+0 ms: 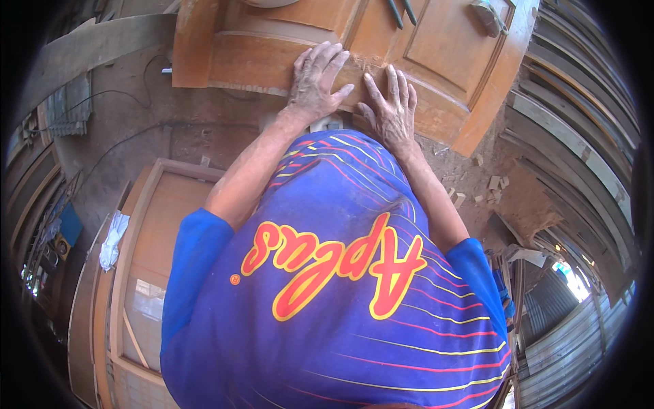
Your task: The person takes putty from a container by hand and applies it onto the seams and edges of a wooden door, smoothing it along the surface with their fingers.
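A varnished wooden door [252,68] with raised panels lies in front of me at the top of the view. My left hand [315,80] rests on its near edge, fingers stretched forward and the thumb out to the side. Just to the right, my right hand [393,112] lies on the same edge with its fingers spread. Between the two, pale wood shavings or scratches mark the door's surface. Neither hand holds anything. Beyond them on the door lie a tool with two dark green handles [402,12], only partly in view, and a worn greyish block-like object [488,18].
Long boards [572,136] are stacked on the right. Small wood offcuts [496,183] litter the dirt floor. A framed door [129,286] with a white cloth [113,240] beside it stands at left. A dark cable [109,151] crosses the floor.
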`<action>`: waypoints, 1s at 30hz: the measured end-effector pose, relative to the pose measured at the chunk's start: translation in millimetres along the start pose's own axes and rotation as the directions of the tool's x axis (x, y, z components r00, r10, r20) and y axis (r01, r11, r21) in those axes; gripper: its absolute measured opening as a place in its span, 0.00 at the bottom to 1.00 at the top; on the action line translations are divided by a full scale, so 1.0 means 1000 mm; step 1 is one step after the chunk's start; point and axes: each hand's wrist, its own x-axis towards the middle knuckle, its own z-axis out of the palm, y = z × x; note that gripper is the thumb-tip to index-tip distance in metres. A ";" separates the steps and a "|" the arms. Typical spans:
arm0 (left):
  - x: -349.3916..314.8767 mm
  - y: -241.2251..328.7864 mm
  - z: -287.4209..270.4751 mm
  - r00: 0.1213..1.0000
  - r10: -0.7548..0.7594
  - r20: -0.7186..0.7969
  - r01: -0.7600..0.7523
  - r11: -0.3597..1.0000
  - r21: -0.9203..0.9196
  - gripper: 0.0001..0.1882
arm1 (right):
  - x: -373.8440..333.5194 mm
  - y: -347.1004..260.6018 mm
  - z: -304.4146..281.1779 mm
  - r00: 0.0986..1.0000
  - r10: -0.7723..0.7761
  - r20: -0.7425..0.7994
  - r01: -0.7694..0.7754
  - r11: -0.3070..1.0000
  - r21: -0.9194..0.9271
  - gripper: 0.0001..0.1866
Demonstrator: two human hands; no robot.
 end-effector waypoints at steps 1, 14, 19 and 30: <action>0.000 0.000 -0.001 1.000 0.006 -0.007 -0.006 1.000 0.002 0.41 | -0.001 -0.002 -0.002 0.999 -0.033 0.000 0.033 0.999 -0.032 0.38; 0.000 0.000 -0.002 1.000 0.012 -0.007 -0.012 1.000 -0.006 0.40 | 0.016 0.006 -0.002 0.999 -0.023 -0.049 0.021 0.999 -0.030 0.35; 0.000 -0.001 -0.003 1.000 0.020 -0.014 -0.020 1.000 -0.005 0.40 | 0.022 0.002 -0.003 0.997 -0.009 -0.070 0.008 1.000 -0.014 0.35; -0.002 -0.001 -0.003 1.000 0.002 -0.010 -0.002 1.000 0.008 0.40 | 0.023 0.003 -0.007 0.994 -0.105 -0.040 0.103 0.993 -0.055 0.37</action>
